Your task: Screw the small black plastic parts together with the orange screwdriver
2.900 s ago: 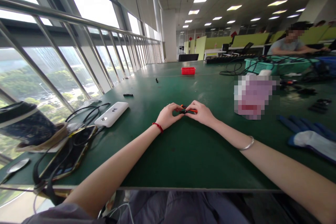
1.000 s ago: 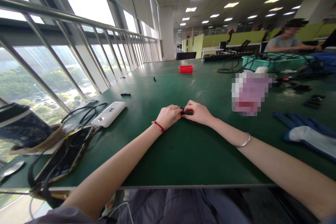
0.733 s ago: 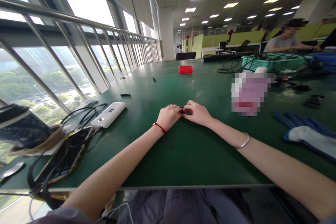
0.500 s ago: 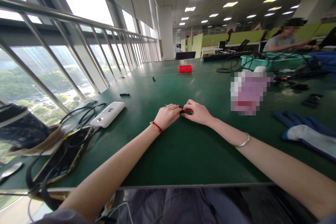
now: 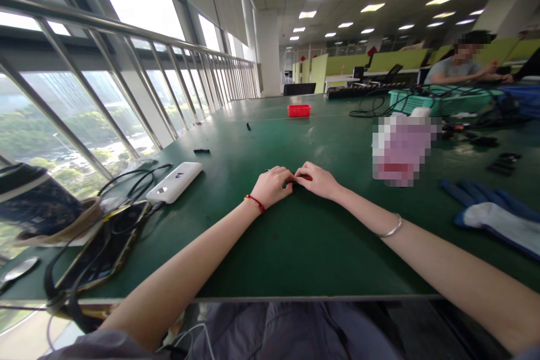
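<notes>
At the middle of the green table (image 5: 253, 253), my two hands meet with fingertips touching or nearly so. My right hand (image 5: 318, 180) pinches a small black-and-red piece (image 5: 304, 178), mostly covered by its fingers. My left hand (image 5: 273, 184) is curled around the other side, with thumb and fingers closed at a dark part; a thin light tip pokes out above its knuckles. What kind of thing it is cannot be made out. A red cord bracelet is on my left wrist, a silver bangle on my right forearm.
Left lie a white power bank (image 5: 175, 182) with cables, a phone (image 5: 105, 244), a spoon (image 5: 19, 271) and a dark cup (image 5: 37, 199). Ahead are small black pieces (image 5: 201, 151) and a red basket (image 5: 299, 111). Right are a blue-white glove (image 5: 498, 216), a green basket (image 5: 447, 102) and a seated person (image 5: 453, 67).
My fingers have shifted slightly around the small piece; the left hand has rolled, showing more of its thumb, and less of the black part shows. The seated person's hand has risen.
</notes>
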A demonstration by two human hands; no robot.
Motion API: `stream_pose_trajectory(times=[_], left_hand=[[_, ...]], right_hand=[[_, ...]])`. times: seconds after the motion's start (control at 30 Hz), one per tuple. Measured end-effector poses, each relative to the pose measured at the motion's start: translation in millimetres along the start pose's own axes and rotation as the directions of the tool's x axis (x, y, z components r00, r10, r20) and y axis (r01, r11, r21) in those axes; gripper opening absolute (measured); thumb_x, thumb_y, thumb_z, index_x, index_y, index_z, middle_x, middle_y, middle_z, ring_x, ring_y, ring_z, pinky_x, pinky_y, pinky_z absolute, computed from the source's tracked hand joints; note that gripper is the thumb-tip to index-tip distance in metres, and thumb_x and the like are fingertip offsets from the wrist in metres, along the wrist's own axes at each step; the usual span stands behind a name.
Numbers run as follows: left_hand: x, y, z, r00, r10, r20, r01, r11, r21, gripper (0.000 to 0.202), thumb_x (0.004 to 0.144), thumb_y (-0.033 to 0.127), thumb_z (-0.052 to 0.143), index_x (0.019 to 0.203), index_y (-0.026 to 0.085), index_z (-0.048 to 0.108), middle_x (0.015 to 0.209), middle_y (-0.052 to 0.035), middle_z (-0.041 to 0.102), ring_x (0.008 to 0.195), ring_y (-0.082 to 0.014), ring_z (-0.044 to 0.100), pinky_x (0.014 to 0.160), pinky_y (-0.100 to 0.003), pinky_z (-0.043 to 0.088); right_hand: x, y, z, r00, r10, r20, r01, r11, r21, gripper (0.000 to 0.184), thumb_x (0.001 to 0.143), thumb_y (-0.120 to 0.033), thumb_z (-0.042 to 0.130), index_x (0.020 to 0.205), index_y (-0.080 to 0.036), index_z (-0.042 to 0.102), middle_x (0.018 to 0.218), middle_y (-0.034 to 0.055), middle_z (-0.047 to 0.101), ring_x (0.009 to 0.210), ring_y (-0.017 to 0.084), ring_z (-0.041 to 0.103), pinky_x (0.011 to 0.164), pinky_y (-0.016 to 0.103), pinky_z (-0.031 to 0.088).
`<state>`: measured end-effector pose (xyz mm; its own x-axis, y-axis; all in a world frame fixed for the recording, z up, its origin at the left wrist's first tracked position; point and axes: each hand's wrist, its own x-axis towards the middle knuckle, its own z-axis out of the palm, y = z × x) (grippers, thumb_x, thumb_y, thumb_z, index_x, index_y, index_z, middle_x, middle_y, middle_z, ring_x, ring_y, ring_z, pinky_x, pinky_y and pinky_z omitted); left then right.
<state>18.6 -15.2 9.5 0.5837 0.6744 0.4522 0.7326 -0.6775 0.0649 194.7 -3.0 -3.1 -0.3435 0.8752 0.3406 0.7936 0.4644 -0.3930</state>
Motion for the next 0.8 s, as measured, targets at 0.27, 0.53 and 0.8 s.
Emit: stream_pose_trajectory(times=[0.27,0.53,0.8], left_hand=[[0.3,-0.1,0.2,0.998,-0.057,0.002,0.057,0.993,-0.101,0.023,0.072,0.019,0.053,0.095,0.02,0.051,0.082,-0.0008,0.061,0.078,-0.0162,0.057,0.064,-0.026,0.046],[0.3,1.0,-0.7,0.999,-0.041,0.018,0.042,0.997,-0.058,0.024,0.074,0.018,0.051,0.098,0.02,0.049,0.085,-0.0013,0.061,0.081,-0.0164,0.057,0.066,-0.026,0.046],[-1.1,-2.4,-0.1,0.999,-0.017,-0.037,0.015,0.998,-0.064,0.018,0.075,0.018,0.052,0.092,0.019,0.057,0.089,-0.0016,0.064,0.087,-0.0165,0.057,0.07,-0.026,0.047]], right_hand=[[2.7,-0.2,0.6,1.0,0.031,0.005,-0.031,0.999,0.023,0.018,0.081,-0.034,0.051,0.079,-0.026,0.067,0.086,0.0014,0.055,0.076,0.014,0.054,0.06,0.025,0.037],[1.4,0.9,-0.1,1.0,0.007,0.009,-0.008,0.999,0.036,0.014,0.078,-0.032,0.055,0.082,-0.026,0.066,0.087,0.0011,0.055,0.075,0.014,0.055,0.061,0.024,0.039],[-2.9,5.1,-1.3,0.991,-0.132,-0.037,0.133,0.99,0.039,0.019,0.076,-0.039,0.058,0.085,-0.024,0.066,0.091,0.0013,0.053,0.071,0.012,0.053,0.06,0.024,0.039]])
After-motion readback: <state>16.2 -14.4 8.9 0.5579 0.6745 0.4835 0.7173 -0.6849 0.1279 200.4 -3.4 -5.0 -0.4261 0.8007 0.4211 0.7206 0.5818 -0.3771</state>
